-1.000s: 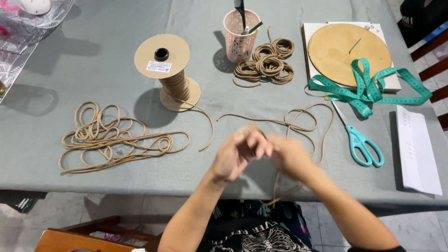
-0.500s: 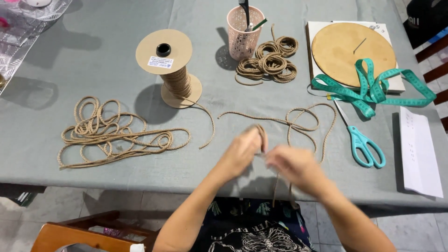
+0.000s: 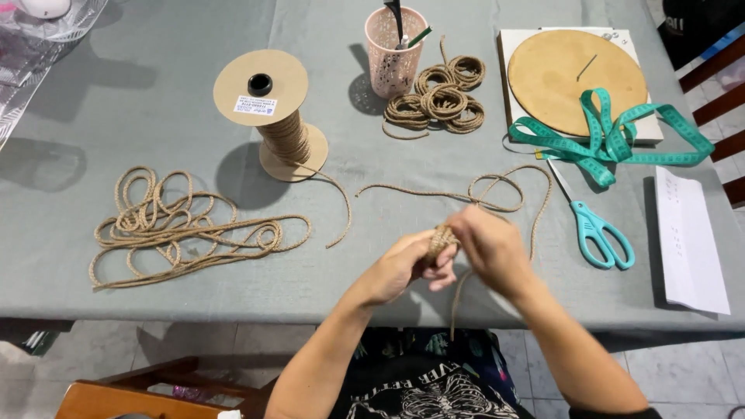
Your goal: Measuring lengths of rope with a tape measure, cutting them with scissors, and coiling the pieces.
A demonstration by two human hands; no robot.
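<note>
My left hand (image 3: 403, 266) and my right hand (image 3: 489, 247) meet above the near edge of the grey table (image 3: 155, 101). Between their fingers is a small wound coil of tan cord (image 3: 441, 239); both hands grip it. The cord's loose length (image 3: 497, 192) runs from the coil in loops across the table behind my right hand, and another strand hangs down below my hands over the table edge.
A cardboard spool of cord (image 3: 279, 116) stands centre-left, a loose heap of cord (image 3: 178, 229) left of it. Behind: a pink mesh cup (image 3: 394, 50), finished coils (image 3: 438, 97), a round wooden board (image 3: 574, 77), green tape measure (image 3: 605, 140), teal scissors (image 3: 594, 225), white paper (image 3: 687, 240).
My hands have come back together on the coil after my right hand pulled slightly away to the right; the view has shifted a little.
</note>
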